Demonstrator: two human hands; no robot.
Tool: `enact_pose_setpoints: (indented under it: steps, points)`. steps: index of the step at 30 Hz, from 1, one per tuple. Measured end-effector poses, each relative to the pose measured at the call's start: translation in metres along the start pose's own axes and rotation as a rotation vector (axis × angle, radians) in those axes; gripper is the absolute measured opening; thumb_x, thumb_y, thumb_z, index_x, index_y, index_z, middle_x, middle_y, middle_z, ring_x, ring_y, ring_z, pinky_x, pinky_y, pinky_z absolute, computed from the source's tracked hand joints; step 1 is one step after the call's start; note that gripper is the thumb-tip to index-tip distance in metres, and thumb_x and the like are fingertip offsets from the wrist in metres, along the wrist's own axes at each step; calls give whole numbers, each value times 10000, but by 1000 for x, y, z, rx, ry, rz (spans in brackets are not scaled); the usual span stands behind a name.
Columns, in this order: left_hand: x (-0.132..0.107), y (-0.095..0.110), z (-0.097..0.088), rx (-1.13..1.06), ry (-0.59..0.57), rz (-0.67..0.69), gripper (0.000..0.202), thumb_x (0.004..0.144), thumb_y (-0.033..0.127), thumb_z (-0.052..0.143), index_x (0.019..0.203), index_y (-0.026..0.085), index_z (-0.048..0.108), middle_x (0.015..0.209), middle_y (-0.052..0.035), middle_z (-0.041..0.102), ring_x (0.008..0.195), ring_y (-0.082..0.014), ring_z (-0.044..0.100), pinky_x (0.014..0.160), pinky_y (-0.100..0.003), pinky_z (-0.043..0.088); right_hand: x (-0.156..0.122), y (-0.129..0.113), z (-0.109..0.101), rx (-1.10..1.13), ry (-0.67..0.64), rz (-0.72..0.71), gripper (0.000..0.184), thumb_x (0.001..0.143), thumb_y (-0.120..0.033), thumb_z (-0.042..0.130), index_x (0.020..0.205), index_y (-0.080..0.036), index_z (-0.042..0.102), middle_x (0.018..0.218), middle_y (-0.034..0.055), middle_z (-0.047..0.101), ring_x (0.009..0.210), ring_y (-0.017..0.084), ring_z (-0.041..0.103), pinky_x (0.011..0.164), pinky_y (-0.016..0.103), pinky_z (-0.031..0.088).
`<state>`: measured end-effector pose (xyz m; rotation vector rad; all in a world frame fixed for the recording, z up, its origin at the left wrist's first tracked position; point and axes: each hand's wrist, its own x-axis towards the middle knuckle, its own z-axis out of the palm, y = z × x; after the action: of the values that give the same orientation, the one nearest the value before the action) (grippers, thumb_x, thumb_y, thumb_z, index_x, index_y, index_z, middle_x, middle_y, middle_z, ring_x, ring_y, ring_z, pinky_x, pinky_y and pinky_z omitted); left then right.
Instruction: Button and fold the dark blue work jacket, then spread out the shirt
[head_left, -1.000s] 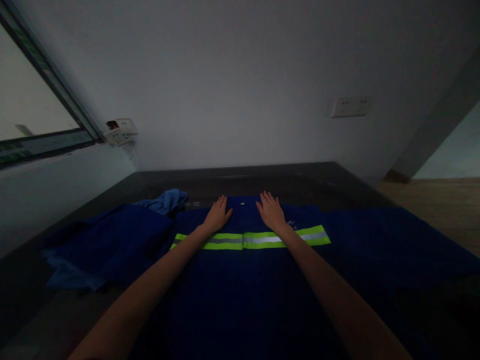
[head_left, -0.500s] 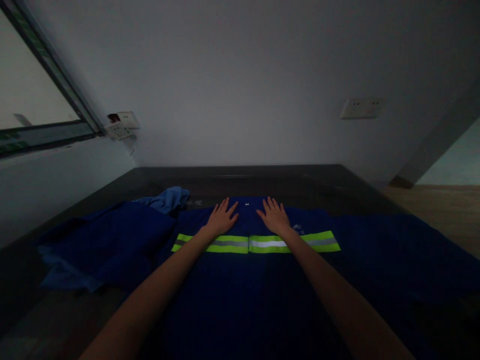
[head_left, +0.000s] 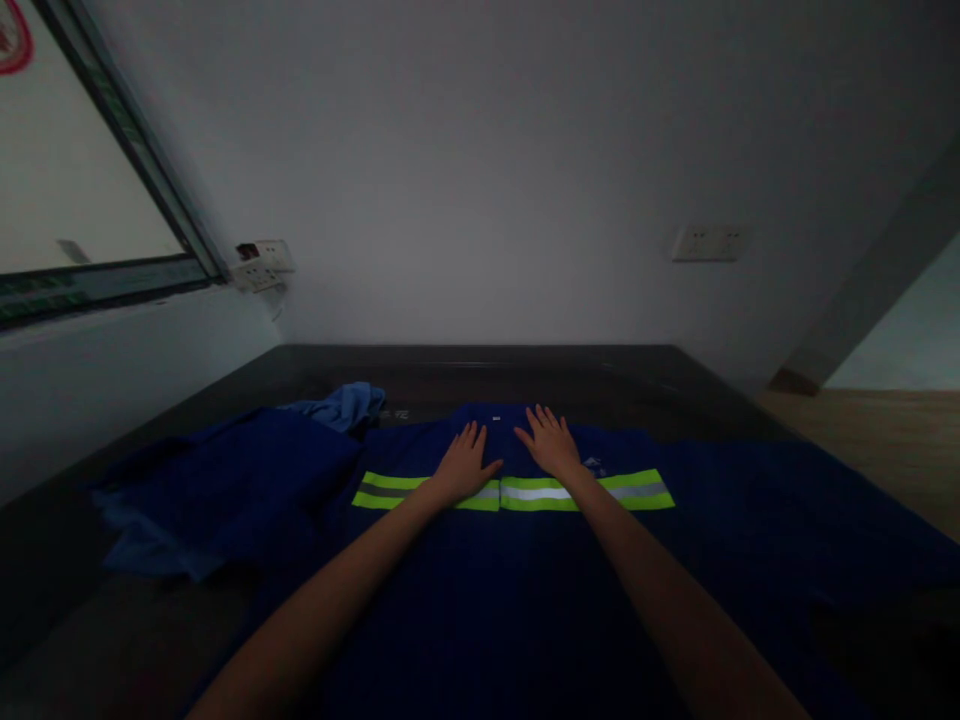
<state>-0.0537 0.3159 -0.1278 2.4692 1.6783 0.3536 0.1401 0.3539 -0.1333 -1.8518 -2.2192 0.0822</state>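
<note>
A dark blue work jacket (head_left: 495,580) lies spread out in front of me, a yellow-green reflective band (head_left: 622,488) with a silver stripe running across its chest. My left hand (head_left: 463,468) rests flat on it just left of the middle, fingers spread, the palm partly over the band. Near the collar, my right hand (head_left: 550,443) lies palm down with its fingers apart. Neither hand grips the cloth. One sleeve (head_left: 810,510) stretches out to the right. On the left, a bunched part of blue cloth (head_left: 232,485) shows lighter blue at its edges.
The jacket lies on a dark, glossy table (head_left: 480,356) pushed against a pale wall (head_left: 480,180). Wall sockets (head_left: 709,243) are at the right, and more sockets (head_left: 259,270) hang by the window frame (head_left: 150,180) at the left. Wooden floor (head_left: 862,430) shows beyond the table's right edge.
My left hand has slid down and toward the middle, from beside the collar onto the band. The right hand has stayed near the collar. The whole view has shifted slightly.
</note>
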Motion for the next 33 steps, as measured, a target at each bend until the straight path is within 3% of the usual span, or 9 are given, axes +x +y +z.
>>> enact_pose_setpoints:
  steps: [4,8,12,15,19,24,29,33]
  points:
    - [-5,-4,4,38,-1,23,782,858,624,328,1439,105,270,1503,-187,217,1401,-295,155,1122,-467,190,-1,1,-2,22,-3,-3,695,924,-585,223,1448,-132,276,1507,137,253,1403,249,150,1109,465,115]
    - [-6,-4,4,49,24,22,776,855,627,325,1437,115,281,1501,-175,239,1400,-290,166,1127,-458,184,-3,-4,-17,70,115,-26,616,942,-524,243,1405,-139,374,1468,129,345,1388,245,208,1109,489,114]
    - [-6,-4,6,-11,99,30,725,861,591,365,1421,133,312,1481,-171,301,1388,-294,219,1118,-468,208,-9,-29,-43,184,268,-150,530,959,-436,243,1377,-165,425,1442,99,399,1374,211,253,1124,447,125]
    - [-5,-6,5,-166,197,6,595,906,476,356,1391,132,355,1437,-166,386,1353,-270,314,1101,-445,263,-16,-57,-53,293,235,-234,506,964,-404,236,1386,-188,413,1443,69,403,1364,188,280,1115,399,196]
    - [-3,-10,-4,-452,348,-21,452,923,283,323,1341,129,397,1365,-153,465,1282,-213,415,1078,-399,321,-27,-81,-41,339,106,-273,511,967,-391,256,1371,-131,430,1431,97,416,1347,194,317,1101,362,246]
    - [4,-16,-15,-624,503,-57,451,855,129,340,1296,167,426,1269,-124,525,1202,-193,479,1060,-416,343,-36,-84,-8,214,2,-277,494,966,-378,291,1363,-125,440,1434,118,408,1339,218,333,1102,398,235]
    - [-1,-33,-42,-673,581,-40,428,803,98,402,1211,185,500,1222,-95,551,1169,-188,508,1055,-412,365,-37,-83,5,106,-58,-316,541,956,-464,274,1412,-187,367,1479,95,331,1373,239,260,1106,471,183]
    - [-27,-78,-93,-552,614,-35,389,820,137,430,1201,186,495,1225,-86,561,1173,-190,509,1048,-393,375,-36,-83,6,83,-69,-320,550,953,-476,260,1420,-199,353,1501,78,284,1381,243,239,1101,475,191]
